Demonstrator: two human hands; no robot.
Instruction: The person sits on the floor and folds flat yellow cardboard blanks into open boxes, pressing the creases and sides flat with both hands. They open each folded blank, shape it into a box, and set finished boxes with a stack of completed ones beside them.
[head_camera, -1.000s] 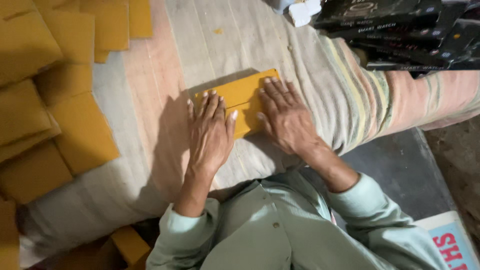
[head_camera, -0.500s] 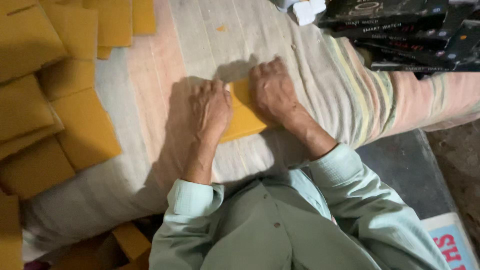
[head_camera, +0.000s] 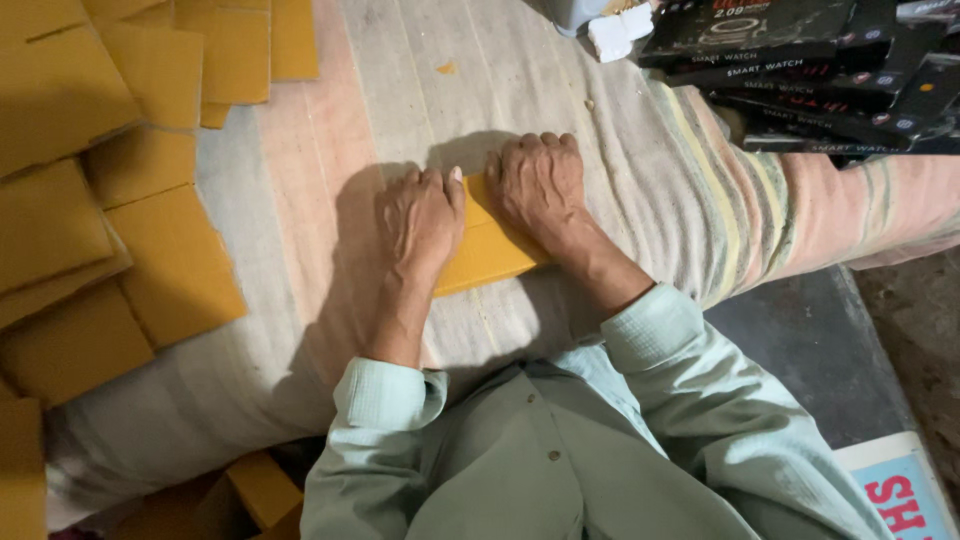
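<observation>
A yellow cardboard sheet (head_camera: 490, 252) lies on the striped cloth (head_camera: 400, 90) in front of me. My left hand (head_camera: 420, 218) rests palm down on its left part, fingers curled over the far edge. My right hand (head_camera: 540, 182) presses on its right part, fingers bent at the far edge. Both hands cover most of the sheet; only its near strip and a bit between the hands shows.
Several flat yellow cardboard pieces (head_camera: 110, 170) are spread over the left side of the cloth. Black printed boxes (head_camera: 810, 70) are stacked at the top right, with a small white block (head_camera: 610, 35) beside them. More yellow card (head_camera: 262, 488) lies low by my left elbow.
Both hands slid forward over the yellow sheet from flat with spread fingers to curled at its far edge. The sheet looks smaller, mostly hidden under the hands.
</observation>
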